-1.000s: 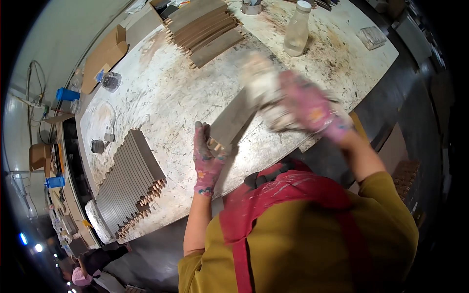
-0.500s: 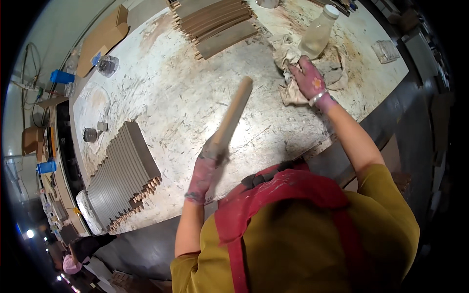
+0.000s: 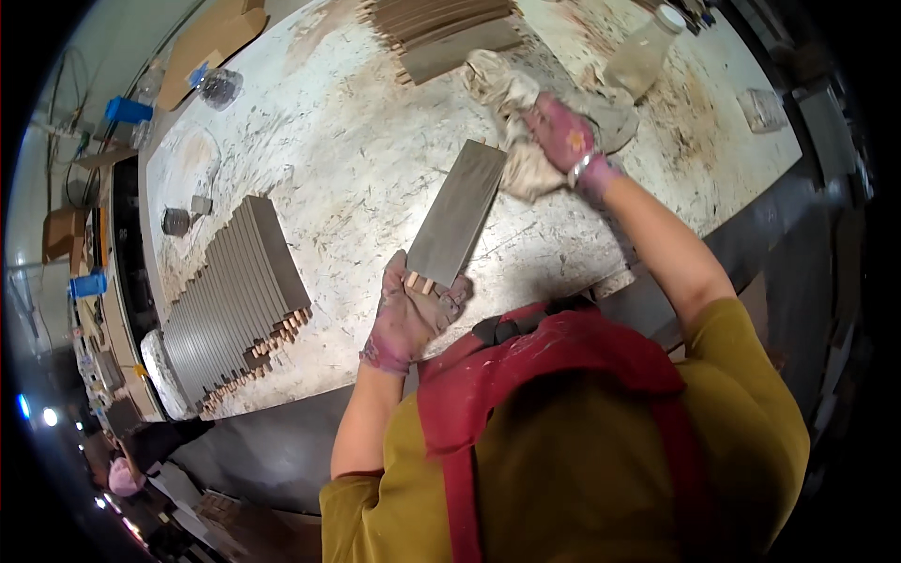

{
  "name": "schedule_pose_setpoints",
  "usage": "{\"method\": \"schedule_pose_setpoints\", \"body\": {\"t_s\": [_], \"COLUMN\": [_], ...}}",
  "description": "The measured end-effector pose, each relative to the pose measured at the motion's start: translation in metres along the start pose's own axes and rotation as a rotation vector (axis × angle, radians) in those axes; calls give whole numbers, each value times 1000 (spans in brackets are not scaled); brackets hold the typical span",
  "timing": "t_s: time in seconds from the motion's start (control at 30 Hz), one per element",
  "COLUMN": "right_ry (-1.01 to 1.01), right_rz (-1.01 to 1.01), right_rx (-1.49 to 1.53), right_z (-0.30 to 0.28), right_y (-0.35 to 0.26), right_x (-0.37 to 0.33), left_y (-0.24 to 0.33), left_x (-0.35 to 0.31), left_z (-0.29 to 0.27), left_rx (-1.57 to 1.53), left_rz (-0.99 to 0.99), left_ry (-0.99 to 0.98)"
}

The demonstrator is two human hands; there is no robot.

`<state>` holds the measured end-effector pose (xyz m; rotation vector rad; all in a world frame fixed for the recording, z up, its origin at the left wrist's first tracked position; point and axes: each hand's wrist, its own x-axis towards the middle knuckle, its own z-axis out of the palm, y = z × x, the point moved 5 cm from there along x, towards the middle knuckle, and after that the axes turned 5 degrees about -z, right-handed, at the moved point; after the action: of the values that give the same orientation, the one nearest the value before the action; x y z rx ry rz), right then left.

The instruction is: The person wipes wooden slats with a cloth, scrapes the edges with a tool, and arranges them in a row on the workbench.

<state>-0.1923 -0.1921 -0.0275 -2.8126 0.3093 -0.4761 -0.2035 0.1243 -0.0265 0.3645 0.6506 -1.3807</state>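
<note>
- fingers [image 3: 457,294] of the left hand [image 3: 405,327]: from the head view, what are they clamped on?

- the lower end of a grey board [image 3: 458,211], thumb at one edge, the others at the opposite one. short wooden pegs [image 3: 419,281] stick out there, just above the palm.

- and the right hand [image 3: 563,136]?

- its fingers are closed on a crumpled pale cloth [image 3: 533,174], beside the board's upper right edge. whether cloth and board touch, i cannot tell.

- where is the board, then?

- held tilted over the tabletop [image 3: 357,178], between the row of upright boards [image 3: 230,296] on the left and the bottle [image 3: 646,54] at upper right. another stack [image 3: 465,52] lies beyond it.

- which step is this, would you say?

- wiping, i judge: one hand steadies the board, the other works the cloth.

- what does the next move call for?

- probably a firm left grip and the cloth laid flat along the board's face.
</note>
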Motion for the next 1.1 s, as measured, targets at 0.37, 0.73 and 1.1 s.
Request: {"method": "schedule_pose_setpoints", "body": {"t_s": [0.37, 0.73, 1.1], "right_ry": [-150, 11, -51], "right_rz": [-121, 48, 82], "right_rx": [-426, -73, -19], "right_z": [13, -11, -4], "right_y": [-39, -6, -7], "right_x": [-32, -45, -49], "left_y": [33, 108, 151], "left_x": [-61, -155, -16], "left_z": [-6, 10, 138], "left_rx": [455, 2489, 2467], "left_rz": [428, 1263, 1106], "left_ry": [17, 1470, 450]}}
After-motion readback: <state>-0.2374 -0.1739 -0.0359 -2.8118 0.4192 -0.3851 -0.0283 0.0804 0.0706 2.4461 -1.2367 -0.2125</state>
